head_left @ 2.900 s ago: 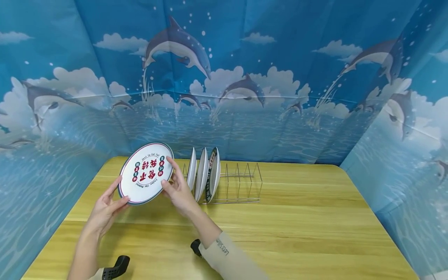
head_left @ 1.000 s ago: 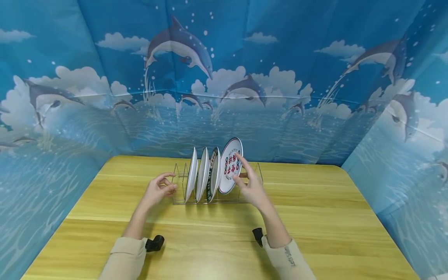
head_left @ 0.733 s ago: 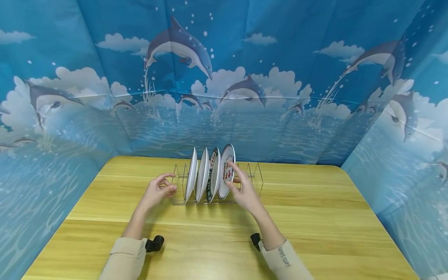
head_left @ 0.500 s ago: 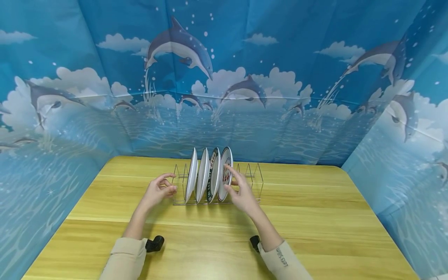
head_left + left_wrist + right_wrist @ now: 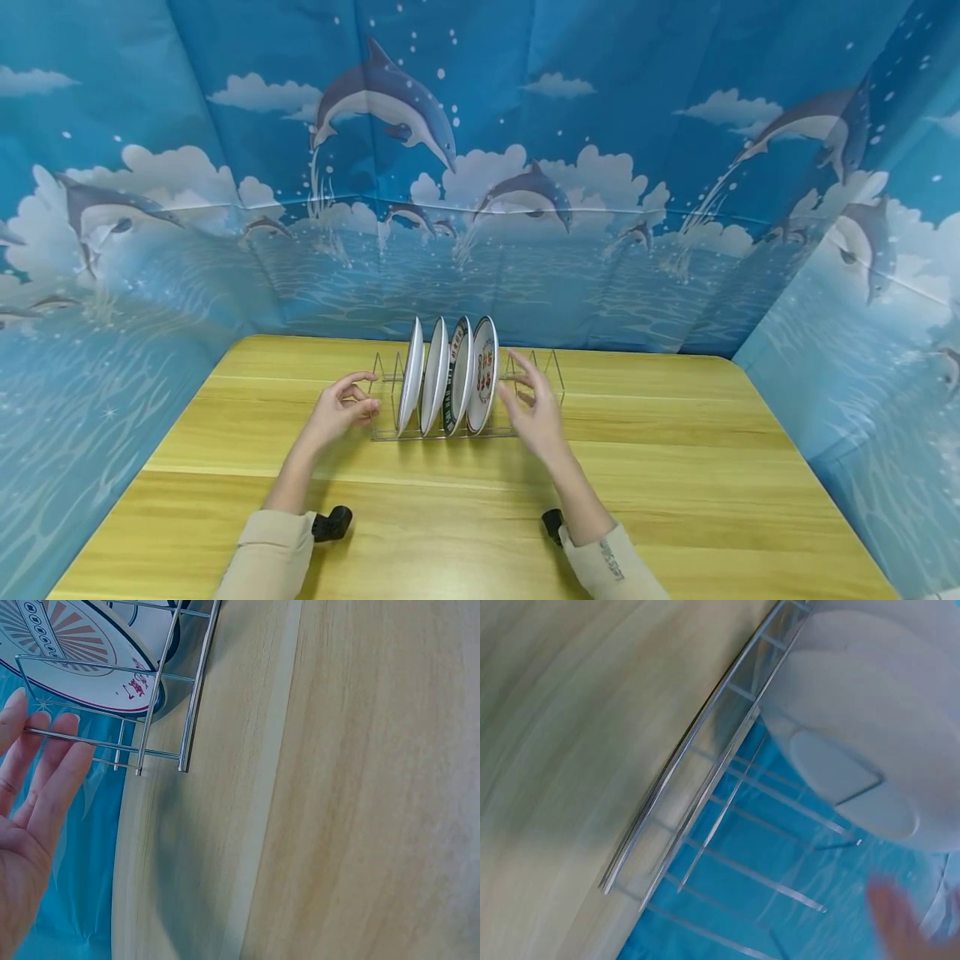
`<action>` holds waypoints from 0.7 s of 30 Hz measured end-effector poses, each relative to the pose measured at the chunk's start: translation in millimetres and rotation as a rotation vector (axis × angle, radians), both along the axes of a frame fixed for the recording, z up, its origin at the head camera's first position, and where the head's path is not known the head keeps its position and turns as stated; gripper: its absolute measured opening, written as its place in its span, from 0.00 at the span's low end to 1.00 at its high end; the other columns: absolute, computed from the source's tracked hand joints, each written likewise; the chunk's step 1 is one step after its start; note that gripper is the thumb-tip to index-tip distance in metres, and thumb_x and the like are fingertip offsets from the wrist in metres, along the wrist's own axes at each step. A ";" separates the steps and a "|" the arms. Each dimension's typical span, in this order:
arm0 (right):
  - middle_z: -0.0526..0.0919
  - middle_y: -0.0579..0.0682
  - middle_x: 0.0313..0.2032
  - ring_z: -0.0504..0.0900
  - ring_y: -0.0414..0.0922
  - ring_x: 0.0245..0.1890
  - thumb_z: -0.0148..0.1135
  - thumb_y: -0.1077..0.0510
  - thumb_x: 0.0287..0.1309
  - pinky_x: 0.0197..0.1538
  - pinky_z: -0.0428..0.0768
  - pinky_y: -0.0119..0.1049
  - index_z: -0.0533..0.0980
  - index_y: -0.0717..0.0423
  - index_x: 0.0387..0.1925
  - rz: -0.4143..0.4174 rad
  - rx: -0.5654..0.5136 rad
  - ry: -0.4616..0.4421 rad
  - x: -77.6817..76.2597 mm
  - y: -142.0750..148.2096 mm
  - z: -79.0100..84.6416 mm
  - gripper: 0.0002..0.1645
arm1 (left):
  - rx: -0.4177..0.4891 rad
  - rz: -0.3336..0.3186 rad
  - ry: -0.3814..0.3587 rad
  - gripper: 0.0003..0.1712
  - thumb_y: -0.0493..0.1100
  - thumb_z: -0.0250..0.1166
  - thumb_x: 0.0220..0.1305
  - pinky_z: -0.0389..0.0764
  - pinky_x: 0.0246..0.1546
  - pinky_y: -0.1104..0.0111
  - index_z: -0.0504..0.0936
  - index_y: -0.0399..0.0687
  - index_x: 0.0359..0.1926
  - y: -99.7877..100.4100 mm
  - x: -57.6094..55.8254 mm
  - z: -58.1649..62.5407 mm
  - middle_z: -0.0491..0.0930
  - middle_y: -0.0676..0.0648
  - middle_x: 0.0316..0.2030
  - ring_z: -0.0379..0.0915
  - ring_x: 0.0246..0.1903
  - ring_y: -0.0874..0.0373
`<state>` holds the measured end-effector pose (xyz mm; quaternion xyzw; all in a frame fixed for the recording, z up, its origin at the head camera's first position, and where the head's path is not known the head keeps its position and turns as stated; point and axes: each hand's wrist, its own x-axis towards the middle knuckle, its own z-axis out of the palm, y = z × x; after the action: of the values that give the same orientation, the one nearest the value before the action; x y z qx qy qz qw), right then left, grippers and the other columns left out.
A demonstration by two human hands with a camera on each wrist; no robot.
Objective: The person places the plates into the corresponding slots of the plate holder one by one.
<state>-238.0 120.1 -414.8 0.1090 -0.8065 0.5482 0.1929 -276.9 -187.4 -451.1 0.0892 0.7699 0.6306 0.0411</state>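
Note:
A wire dish rack [image 5: 536, 433] stands on the wooden table, with several round plates upright in its left and middle slots. My left hand [image 5: 335, 411] is at the rack's left end; in the left wrist view its fingertips and thumb hold the end wire. Rightmost of the plates is a white plate with red lettering [image 5: 484, 379], standing in a slot and leaning slightly. Just to its right, my right hand [image 5: 536, 417] is apart from the plate, fingers loosely bent and holding nothing. The right wrist view shows the pale back of a plate [image 5: 855, 727] and blurred fingers.
To the right of the white plate, several rack slots hold no plate. The yellow wooden table [image 5: 675, 467] extends around the rack. A blue dolphin-print curtain [image 5: 480, 267] hangs behind and at both sides. Black wrist mounts [image 5: 332, 523] sit at both cuffs.
The white plate, earlier held in both hands at the left, has moved into the rack beside the others. My right hand has let go and drawn right. The left hand moved to the rack's end.

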 end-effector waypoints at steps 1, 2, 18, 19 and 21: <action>0.69 0.61 0.56 0.72 0.60 0.50 0.61 0.61 0.56 0.52 0.76 0.52 0.68 0.55 0.59 -0.091 0.013 0.023 -1.2 3.8 -0.2 0.28 | 0.000 0.000 0.002 0.28 0.32 0.63 0.57 0.81 0.39 0.54 0.66 0.34 0.59 0.1 -0.1 0.2 0.75 0.42 0.28 0.77 0.37 0.37; 0.70 0.62 0.54 0.71 0.60 0.50 0.62 0.61 0.55 0.53 0.74 0.53 0.68 0.58 0.58 -0.180 0.033 0.031 -2.3 7.9 -0.9 0.27 | 0.001 0.001 0.003 0.28 0.32 0.63 0.57 0.81 0.39 0.54 0.67 0.34 0.59 0.1 -0.3 0.3 0.75 0.42 0.28 0.78 0.37 0.37; 0.75 0.63 0.29 0.72 0.51 0.25 0.65 0.56 0.53 0.25 0.71 0.41 0.74 0.71 0.46 -0.411 0.317 -0.139 -25.3 51.1 -16.4 0.24 | 0.050 -0.024 -0.021 0.28 0.31 0.63 0.55 0.79 0.41 0.50 0.66 0.33 0.58 12.4 9.5 -0.5 0.75 0.44 0.27 0.79 0.36 0.40; 0.76 0.63 0.30 0.73 0.51 0.26 0.64 0.56 0.53 0.26 0.71 0.41 0.74 0.71 0.46 -0.392 0.310 -0.147 -29.5 54.9 -15.8 0.24 | 0.061 -0.029 -0.029 0.28 0.31 0.63 0.55 0.79 0.40 0.50 0.65 0.33 0.58 16.0 13.1 -0.6 0.75 0.44 0.27 0.78 0.37 0.39; 0.77 0.65 0.32 0.75 0.53 0.29 0.63 0.56 0.55 0.29 0.73 0.43 0.74 0.70 0.48 -0.350 0.302 -0.165 -39.4 62.9 -14.5 0.24 | 0.088 -0.034 -0.044 0.28 0.30 0.63 0.55 0.80 0.40 0.50 0.65 0.33 0.56 24.8 20.9 -1.8 0.76 0.44 0.26 0.78 0.37 0.38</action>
<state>-277.3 183.0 -429.4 -0.0500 -0.8990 0.3865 0.1997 -256.0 -162.7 -452.9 0.0901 0.7387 0.6648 0.0649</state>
